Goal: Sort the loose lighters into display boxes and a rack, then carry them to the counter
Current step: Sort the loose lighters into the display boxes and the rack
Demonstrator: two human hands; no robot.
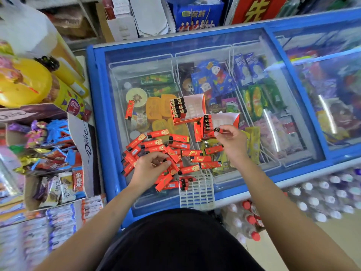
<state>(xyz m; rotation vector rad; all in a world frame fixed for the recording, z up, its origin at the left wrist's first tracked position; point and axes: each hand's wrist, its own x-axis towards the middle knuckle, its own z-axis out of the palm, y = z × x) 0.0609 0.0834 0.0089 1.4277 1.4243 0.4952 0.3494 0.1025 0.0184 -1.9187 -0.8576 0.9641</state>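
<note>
Several loose red lighters (172, 151) lie scattered on the glass lid of a blue chest freezer (97, 106). My left hand (150, 167) rests on the pile, fingers curled around one red lighter. My right hand (231, 141) pinches a lighter (218, 130) by its black top, right at the near red display box (220, 122), which holds one column of lighters. A second red display box (188, 108) behind it also holds a column of lighters. A white plastic rack (197, 194) lies at the freezer's front edge with a few lighters at its top.
One stray lighter (130, 109) lies apart at the left of the lid. A carton of Dove chocolates and sweets (58, 153) stands left of the freezer. Packs of bottled water (322, 198) sit on the floor at the right. Boxes are stacked behind.
</note>
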